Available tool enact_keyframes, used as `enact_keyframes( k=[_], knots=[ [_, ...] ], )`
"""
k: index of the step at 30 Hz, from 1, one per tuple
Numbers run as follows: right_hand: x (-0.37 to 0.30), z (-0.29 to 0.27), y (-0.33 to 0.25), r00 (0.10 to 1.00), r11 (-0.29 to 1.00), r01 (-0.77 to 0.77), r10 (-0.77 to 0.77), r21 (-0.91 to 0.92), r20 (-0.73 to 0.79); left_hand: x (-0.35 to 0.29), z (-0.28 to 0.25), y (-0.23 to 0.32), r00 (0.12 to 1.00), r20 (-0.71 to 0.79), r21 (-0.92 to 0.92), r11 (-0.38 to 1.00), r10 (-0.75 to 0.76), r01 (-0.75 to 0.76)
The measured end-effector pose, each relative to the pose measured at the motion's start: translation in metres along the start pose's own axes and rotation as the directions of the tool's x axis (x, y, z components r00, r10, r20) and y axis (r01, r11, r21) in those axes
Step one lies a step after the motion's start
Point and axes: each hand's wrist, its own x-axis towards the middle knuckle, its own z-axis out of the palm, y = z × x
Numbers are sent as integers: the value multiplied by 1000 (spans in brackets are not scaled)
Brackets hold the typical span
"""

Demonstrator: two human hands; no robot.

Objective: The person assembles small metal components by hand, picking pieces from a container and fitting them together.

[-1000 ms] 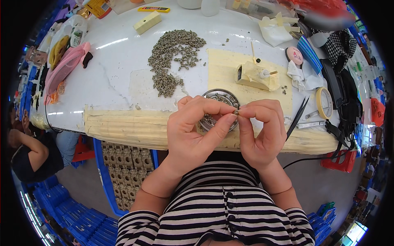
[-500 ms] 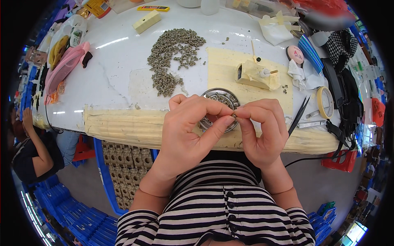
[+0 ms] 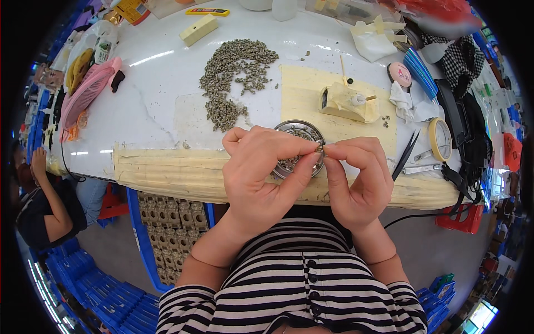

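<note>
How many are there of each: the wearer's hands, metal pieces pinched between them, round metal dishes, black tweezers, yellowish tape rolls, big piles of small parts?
Wearer's hands: 2 (left hand, right hand)
Pinched metal piece: 1
Round metal dish: 1
Black tweezers: 1 pair
Yellowish tape roll: 1
Big pile of small parts: 1
Total: 7
</note>
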Motion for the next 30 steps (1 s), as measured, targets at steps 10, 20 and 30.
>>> enact_keyframes(
  k=[10,20,30],
  knots=[
    [-9,-6,-4,851,607,-512,456,608,261,-2,5,-4,996,-40,28,996,80,-79],
    [-6,-10,3,901,798,-433,384,419,201,-1,6,-4,991,-15,107,986,133,-131],
    [-1,-10,2,989,986,-136,129,99,73,2,1,-2,994,32,108,989,101,-104]
  ],
)
